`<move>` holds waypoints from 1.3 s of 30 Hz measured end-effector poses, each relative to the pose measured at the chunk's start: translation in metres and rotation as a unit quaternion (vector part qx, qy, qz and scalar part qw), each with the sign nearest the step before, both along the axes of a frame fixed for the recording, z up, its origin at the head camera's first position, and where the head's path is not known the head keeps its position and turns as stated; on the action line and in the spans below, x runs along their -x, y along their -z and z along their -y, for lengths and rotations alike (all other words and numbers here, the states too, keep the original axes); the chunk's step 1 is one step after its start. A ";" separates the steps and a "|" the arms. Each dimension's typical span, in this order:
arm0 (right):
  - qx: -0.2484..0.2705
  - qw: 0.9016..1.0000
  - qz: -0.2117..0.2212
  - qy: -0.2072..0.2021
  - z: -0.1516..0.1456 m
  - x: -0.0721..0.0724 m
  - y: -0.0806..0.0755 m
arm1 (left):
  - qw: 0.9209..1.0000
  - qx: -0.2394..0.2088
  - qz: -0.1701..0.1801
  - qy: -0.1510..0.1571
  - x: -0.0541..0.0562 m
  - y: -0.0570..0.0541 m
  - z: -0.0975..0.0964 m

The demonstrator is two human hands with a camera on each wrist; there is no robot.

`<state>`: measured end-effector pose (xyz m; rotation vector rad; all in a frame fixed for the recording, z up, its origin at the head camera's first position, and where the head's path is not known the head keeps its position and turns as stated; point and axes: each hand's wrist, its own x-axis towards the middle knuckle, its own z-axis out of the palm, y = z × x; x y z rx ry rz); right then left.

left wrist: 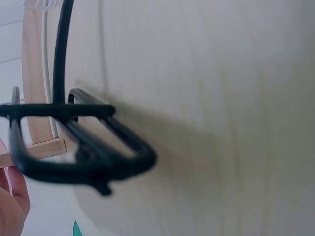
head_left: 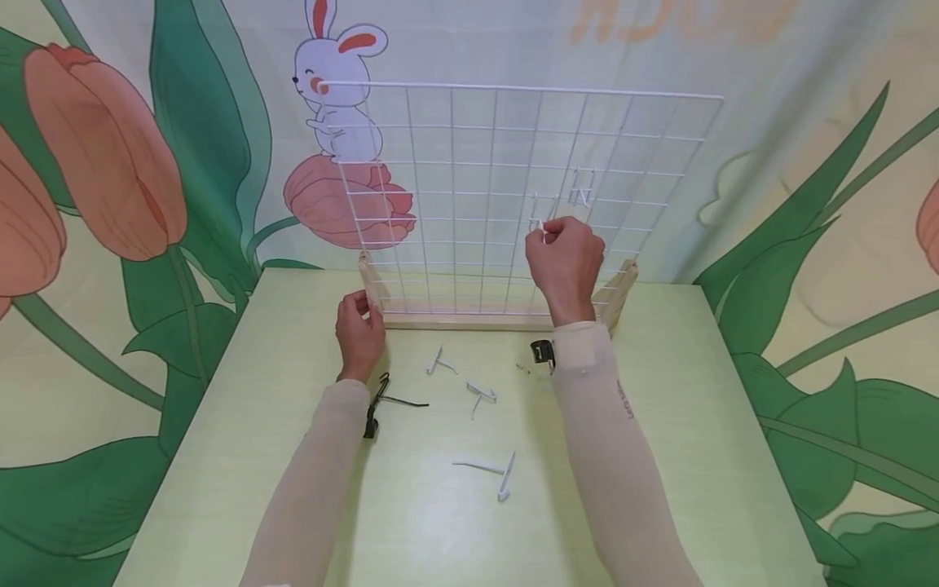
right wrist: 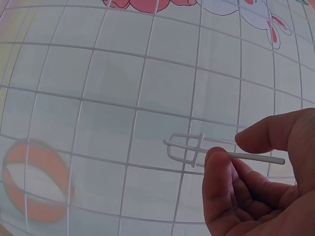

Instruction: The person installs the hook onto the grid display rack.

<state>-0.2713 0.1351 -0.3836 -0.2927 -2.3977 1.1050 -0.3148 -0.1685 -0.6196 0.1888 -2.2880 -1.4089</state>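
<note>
My right hand [head_left: 566, 257] pinches a white wire hook [right wrist: 256, 158] between thumb and fingers at the white wire grid [head_left: 517, 86]. In the right wrist view, the hook's looped end lies against the grid wires; I cannot tell whether it is hooked on. Up and to the right of that hand, another white hook [head_left: 582, 194] is on the grid. At the grid's left end, my left hand [head_left: 359, 334] grips the wooden foot [left wrist: 49, 148] of the stand, its fingers partly hidden behind the wood. Close to the left wrist sits a black wire hook [head_left: 403, 402].
Several white hooks lie on the pale table [head_left: 425, 538]: one white hook [head_left: 438, 359] near the stand, a second white hook [head_left: 481, 393] nearer me, and another white hook [head_left: 506, 473] in front. A wooden foot [head_left: 618, 293] supports the grid's right end. A printed curtain hangs behind.
</note>
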 end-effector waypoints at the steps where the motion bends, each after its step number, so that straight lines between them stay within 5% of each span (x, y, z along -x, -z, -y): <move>1: 0.000 1.000 -0.002 0.001 0.000 -0.001 0.000 | 1.000 0.002 0.000 -0.001 0.000 0.001 0.000; 10: 0.001 0.999 -0.030 -0.016 -0.006 -0.016 -0.004 | 1.000 0.004 -0.009 0.000 0.002 0.001 0.000; 19: -0.017 0.995 -0.088 -0.050 -0.019 -0.033 0.013 | 1.000 -0.007 -0.004 0.006 0.000 -0.002 -0.003; 30: -0.007 0.992 -0.096 -0.079 -0.035 -0.050 0.045 | 1.000 -0.003 0.006 0.002 -0.001 -0.003 0.002; 39: -0.056 0.992 -0.045 -0.105 -0.057 -0.056 0.088 | 1.000 -0.004 0.011 0.003 -0.002 -0.004 -0.001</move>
